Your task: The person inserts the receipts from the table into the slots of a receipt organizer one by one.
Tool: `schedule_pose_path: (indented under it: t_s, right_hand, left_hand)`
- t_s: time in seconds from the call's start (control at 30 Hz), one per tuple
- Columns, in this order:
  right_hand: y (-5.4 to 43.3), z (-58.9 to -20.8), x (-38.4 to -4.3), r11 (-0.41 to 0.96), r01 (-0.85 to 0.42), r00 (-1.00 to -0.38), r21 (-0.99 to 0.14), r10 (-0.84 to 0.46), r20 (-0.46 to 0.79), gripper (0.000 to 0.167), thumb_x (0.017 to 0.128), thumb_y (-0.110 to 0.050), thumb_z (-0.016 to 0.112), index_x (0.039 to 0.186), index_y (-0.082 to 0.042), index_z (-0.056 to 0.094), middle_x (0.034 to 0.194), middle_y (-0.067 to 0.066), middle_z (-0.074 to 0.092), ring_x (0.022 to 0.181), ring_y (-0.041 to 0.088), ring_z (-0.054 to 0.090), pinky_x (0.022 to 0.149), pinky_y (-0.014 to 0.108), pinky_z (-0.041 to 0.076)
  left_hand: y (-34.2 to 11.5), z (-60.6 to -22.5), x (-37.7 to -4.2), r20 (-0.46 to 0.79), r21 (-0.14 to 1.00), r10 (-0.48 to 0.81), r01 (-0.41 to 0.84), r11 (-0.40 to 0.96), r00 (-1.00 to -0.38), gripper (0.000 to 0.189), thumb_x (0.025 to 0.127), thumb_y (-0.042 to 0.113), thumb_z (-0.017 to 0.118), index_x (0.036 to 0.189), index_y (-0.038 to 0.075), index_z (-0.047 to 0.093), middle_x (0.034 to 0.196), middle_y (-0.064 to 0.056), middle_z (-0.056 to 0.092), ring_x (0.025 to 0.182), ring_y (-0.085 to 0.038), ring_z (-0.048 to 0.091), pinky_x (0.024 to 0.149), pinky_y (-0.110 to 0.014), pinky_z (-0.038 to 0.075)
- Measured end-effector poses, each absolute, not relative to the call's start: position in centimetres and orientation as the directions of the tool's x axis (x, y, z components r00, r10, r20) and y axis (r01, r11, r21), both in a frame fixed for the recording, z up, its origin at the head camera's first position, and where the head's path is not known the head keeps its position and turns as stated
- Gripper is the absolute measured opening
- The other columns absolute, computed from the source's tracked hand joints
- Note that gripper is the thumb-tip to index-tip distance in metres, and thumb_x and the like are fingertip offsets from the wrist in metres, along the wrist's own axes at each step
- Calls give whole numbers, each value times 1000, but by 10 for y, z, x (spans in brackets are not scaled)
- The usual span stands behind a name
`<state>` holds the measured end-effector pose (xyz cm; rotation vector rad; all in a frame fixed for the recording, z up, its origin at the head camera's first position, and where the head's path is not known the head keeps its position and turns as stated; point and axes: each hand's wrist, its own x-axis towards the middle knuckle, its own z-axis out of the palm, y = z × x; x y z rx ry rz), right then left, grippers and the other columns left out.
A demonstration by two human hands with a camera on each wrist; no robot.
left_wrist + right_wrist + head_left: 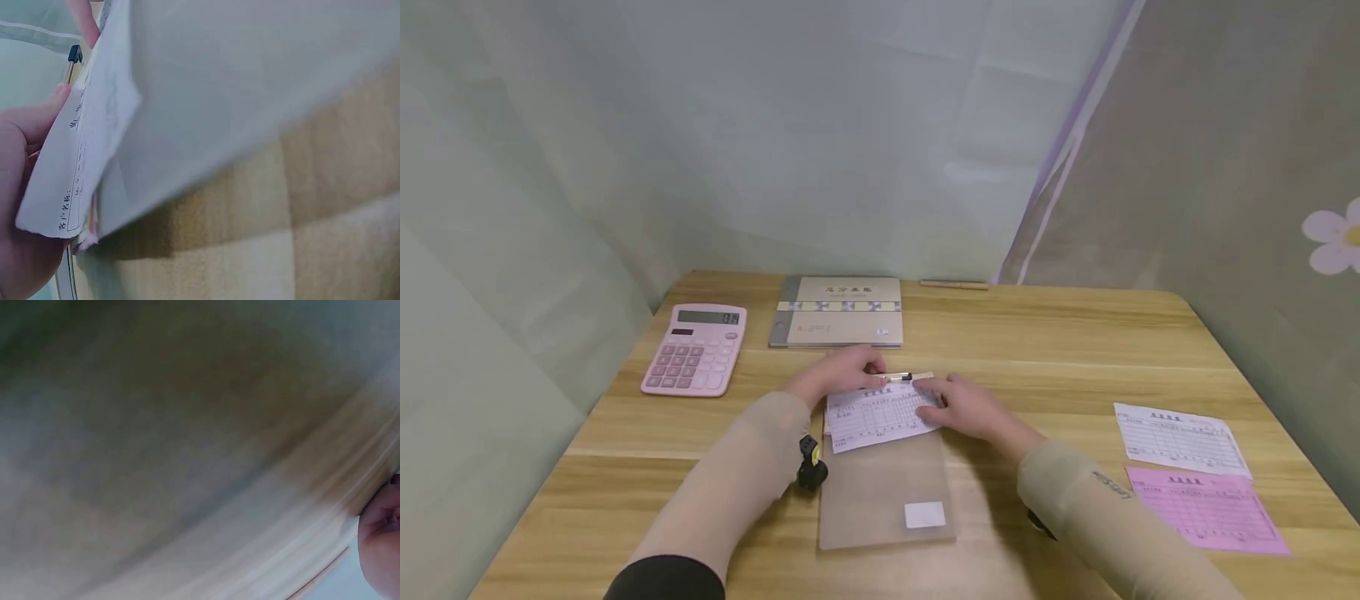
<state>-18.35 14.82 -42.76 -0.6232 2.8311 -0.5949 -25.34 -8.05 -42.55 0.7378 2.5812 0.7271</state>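
A stack of printed paper slips (883, 421) lies over the upper part of a beige translucent file folder (880, 500), by a metal clip (897, 377) with a black end. My left hand (842, 371) pinches the stack's upper left edge, thumb beside the clip. In the left wrist view, that thumb (50, 112) lies along the top slip (109, 119), whose lower corner curls away from the folder. From the other side, my right hand (970, 407) rests on the slips' right end, index finger and thumb stretched over the paper. The right wrist view is mostly blurred.
A pink calculator (695, 350) stands on the left of the wooden table (1045, 342). Behind the hands lies an account book (842, 321), with a brown pen (953, 285) near the back edge. A white slip (1180, 442) and a pink slip (1202, 508) lie at right.
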Motion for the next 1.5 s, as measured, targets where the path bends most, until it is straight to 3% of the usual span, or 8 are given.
schedule_pose_path:
  t_s: [0.33, 0.5, 0.63, 1.23, 1.5]
  right_hand:
    - [153, -427, -188, 823, -328, -905, -464, -414, -95, 52, 87, -38, 63, 132, -15, 54, 121, 19, 57, 109, 32, 54, 92, 48, 42]
    - [157, -428, -188, 802, -389, -881, -454, -468, -72, 50, 89, -36, 61, 135, -21, 51, 103, 16, 59, 85, 24, 55, 73, 41, 46]
    - [159, -427, -187, 774, -452, -846, -443, -529, -61, 43, 90, -32, 60, 133, -23, 55, 89, 7, 53, 71, 17, 46, 62, 31, 40]
    - [155, -425, -185, 772, -453, -823, -446, -554, -123, 52, 83, -34, 63, 133, -22, 54, 91, 6, 49, 73, 17, 45, 62, 31, 39]
    - [150, -427, -186, 810, -429, -858, -400, -504, -102, 53, 85, -38, 63, 135, -23, 52, 95, 12, 53, 71, 19, 49, 62, 34, 43]
  left_hand:
    - [-81, -427, -255, -220, 565, 548, 352, 746, -807, 22, 88, 32, 65, 103, 16, 64, 96, 5, 58, 88, -13, 53, 84, -32, 43]
    - [-81, -428, -256, -210, 571, 555, 360, 738, -805, 22, 87, 30, 67, 104, 16, 64, 95, 5, 58, 90, -12, 54, 86, -33, 43]
    - [-81, -429, -256, -200, 575, 564, 370, 730, -801, 22, 86, 28, 68, 104, 15, 65, 94, 5, 59, 89, -12, 54, 86, -33, 42]
    - [-81, -426, -251, -185, 520, 560, 403, 753, -808, 20, 88, 31, 66, 102, 16, 64, 94, 5, 56, 87, -12, 52, 83, -33, 42]
    - [-79, -426, -248, -176, 488, 545, 408, 771, -820, 23, 87, 32, 67, 104, 17, 64, 96, 6, 56, 89, -12, 52, 86, -34, 41]
